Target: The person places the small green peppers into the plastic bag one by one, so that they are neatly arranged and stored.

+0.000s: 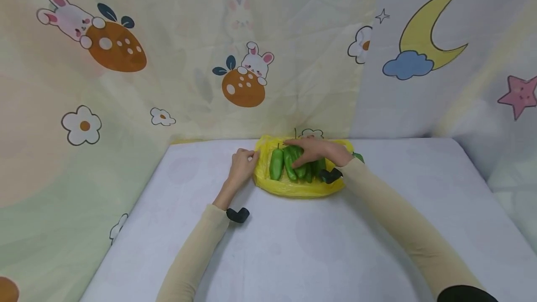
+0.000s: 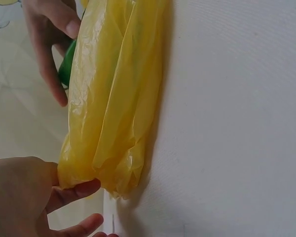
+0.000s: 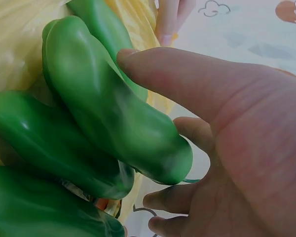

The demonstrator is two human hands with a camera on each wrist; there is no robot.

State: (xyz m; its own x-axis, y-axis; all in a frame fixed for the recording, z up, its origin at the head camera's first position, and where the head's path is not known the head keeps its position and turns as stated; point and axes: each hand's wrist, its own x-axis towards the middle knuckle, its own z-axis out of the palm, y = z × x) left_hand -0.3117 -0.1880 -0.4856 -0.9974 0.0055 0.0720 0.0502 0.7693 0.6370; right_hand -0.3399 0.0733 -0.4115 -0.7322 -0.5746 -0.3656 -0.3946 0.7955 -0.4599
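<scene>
Several green peppers (image 1: 276,164) lie together in a spread yellow plastic bag (image 1: 293,191) near the table's back edge. My left hand (image 1: 243,167) pinches the bag's left edge between thumb and finger, the other fingers loose in the left wrist view. My right hand (image 1: 314,149) is over the peppers, fingers and thumb spread apart. In the right wrist view its thumb (image 3: 172,74) lies across the near end of a pepper (image 3: 103,98), with the other fingers beyond; whether they touch it I cannot tell.
Another green pepper (image 1: 358,156) shows at the bag's right side, partly behind the right wrist. The white table (image 1: 293,246) extends toward me. A patterned cloth (image 1: 180,69) with rabbits and flowers hangs directly behind the table.
</scene>
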